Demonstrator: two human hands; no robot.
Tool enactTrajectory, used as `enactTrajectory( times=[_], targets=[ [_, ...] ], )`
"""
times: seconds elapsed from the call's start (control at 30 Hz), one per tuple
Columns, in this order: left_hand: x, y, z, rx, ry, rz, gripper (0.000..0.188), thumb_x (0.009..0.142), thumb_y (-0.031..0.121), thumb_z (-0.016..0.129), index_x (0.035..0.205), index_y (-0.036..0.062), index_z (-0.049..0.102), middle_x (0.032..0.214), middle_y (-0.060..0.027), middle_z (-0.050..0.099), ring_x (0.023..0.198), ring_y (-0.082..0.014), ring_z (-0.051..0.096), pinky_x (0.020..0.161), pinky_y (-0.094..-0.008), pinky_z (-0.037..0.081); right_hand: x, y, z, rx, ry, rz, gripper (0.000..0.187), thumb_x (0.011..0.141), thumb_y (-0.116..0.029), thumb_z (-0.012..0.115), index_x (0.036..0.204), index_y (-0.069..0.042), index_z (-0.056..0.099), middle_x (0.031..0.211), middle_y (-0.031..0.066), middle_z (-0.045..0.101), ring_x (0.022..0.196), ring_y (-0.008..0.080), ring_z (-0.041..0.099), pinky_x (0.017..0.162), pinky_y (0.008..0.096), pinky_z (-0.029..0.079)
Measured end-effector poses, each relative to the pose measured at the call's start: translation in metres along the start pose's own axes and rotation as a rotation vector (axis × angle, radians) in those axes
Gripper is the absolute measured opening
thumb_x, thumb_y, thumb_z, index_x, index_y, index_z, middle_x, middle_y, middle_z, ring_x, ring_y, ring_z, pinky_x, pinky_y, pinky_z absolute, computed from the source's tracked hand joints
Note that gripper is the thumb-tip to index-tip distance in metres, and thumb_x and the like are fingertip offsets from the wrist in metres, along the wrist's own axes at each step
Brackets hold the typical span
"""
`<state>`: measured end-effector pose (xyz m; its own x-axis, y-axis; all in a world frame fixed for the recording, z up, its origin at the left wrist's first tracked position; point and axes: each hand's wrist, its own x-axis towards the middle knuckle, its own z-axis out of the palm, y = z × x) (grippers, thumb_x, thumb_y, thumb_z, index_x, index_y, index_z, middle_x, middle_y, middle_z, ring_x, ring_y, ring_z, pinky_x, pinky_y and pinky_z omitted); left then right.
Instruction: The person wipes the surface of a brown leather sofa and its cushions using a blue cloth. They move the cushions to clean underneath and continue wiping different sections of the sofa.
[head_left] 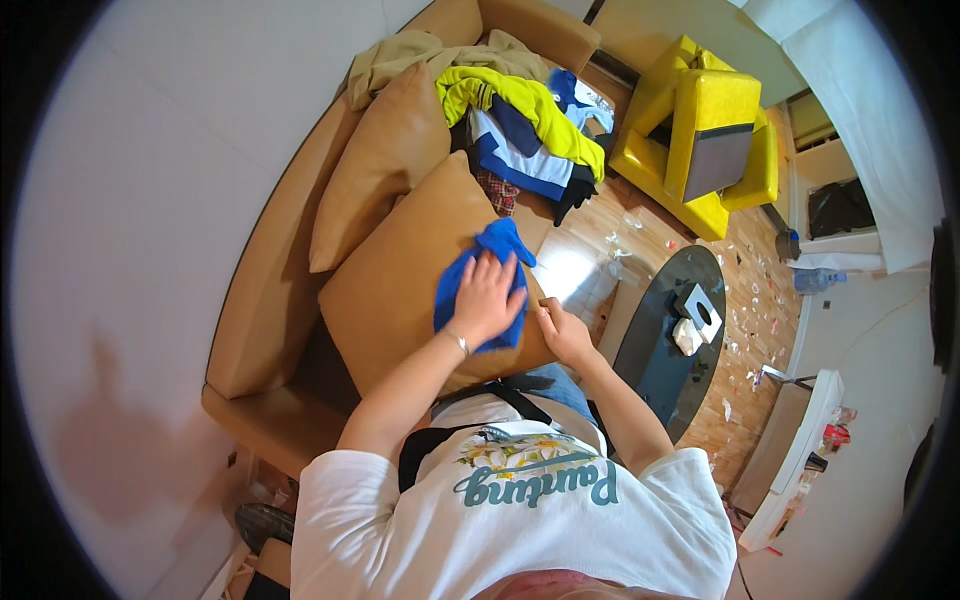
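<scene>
A large tan cushion (400,285) leans tilted in front of me on the sofa. On its face lies a bright blue cloth (452,308), bunched up at its far end. My left hand (487,297) rests flat on this cloth with the fingers spread, pressing it against the cushion. At the cushion's right edge, my right hand (565,333) is closed around the border and grips it. The fingers' undersides are hidden there. Just behind, a second tan cushion (385,160) stands against the sofa's backrest.
Clothes in yellow-green, white and blue (530,125) are heaped on the tan sofa (265,300). A dark oval table (650,370) holding a tissue box (699,311) stands to my right. Beyond are stacked yellow chairs (690,130). White scraps litter the wooden floor (745,300).
</scene>
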<state>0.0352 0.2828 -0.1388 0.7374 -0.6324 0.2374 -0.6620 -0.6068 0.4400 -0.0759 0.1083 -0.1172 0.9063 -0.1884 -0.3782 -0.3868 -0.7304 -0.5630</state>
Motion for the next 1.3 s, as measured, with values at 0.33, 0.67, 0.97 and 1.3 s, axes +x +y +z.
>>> enactTrajectory(
  times=[0.33, 0.67, 0.97, 1.3],
  targets=[
    [0.103, -0.079, 0.025, 0.16, -0.058, -0.354, 0.063, 0.092, 0.04, 0.058, 0.142, 0.0025, 0.052, 0.147, -0.0176, 0.049, 0.144, -0.0336, 0.035, 0.119, -0.0532, 0.021, 0.027, 0.001, -0.018, -0.132, -0.045, -0.093, 0.044, 0.099, -0.046, 0.051, 0.118, -0.006, 0.056, 0.098, 0.026, 0.069, 0.093, 0.0455, 0.065, 0.079, 0.0525, 0.05],
    [0.02, -0.023, -0.024, -0.006, -0.248, -0.214, 0.039, 0.093, 0.024, 0.057, 0.115, -0.0066, 0.066, 0.127, -0.0236, 0.059, 0.128, -0.0378, 0.049, 0.108, -0.0495, 0.037, 0.105, -0.012, 0.005, 0.293, 0.098, -0.047, 0.033, 0.096, -0.031, 0.062, 0.113, -0.004, 0.062, 0.106, 0.0222, 0.068, 0.095, 0.0397, 0.065, 0.08, 0.0466, 0.051],
    [0.057, -0.079, 0.0, 0.189, -0.236, -0.43, 0.07, 0.096, 0.044, 0.053, 0.147, -0.002, 0.04, 0.145, -0.0212, 0.044, 0.14, -0.0427, 0.032, 0.112, -0.0666, 0.021, 0.126, -0.025, 0.031, 0.161, 0.188, -0.369, 0.043, 0.095, -0.025, 0.06, 0.136, -0.014, 0.056, 0.145, 0.0256, 0.046, 0.13, 0.0449, 0.047, 0.109, 0.0489, 0.04],
    [0.208, -0.178, 0.029, 0.069, -0.32, -0.604, 0.045, 0.097, 0.03, 0.051, 0.136, 0.0097, 0.057, 0.124, -0.01, 0.063, 0.123, -0.0328, 0.055, 0.097, -0.0533, 0.045, 0.139, -0.02, 0.023, 0.125, 0.087, -0.338, 0.041, 0.097, -0.027, 0.058, 0.137, -0.017, 0.057, 0.149, 0.0228, 0.044, 0.131, 0.0434, 0.047, 0.109, 0.0494, 0.04]
  ],
)
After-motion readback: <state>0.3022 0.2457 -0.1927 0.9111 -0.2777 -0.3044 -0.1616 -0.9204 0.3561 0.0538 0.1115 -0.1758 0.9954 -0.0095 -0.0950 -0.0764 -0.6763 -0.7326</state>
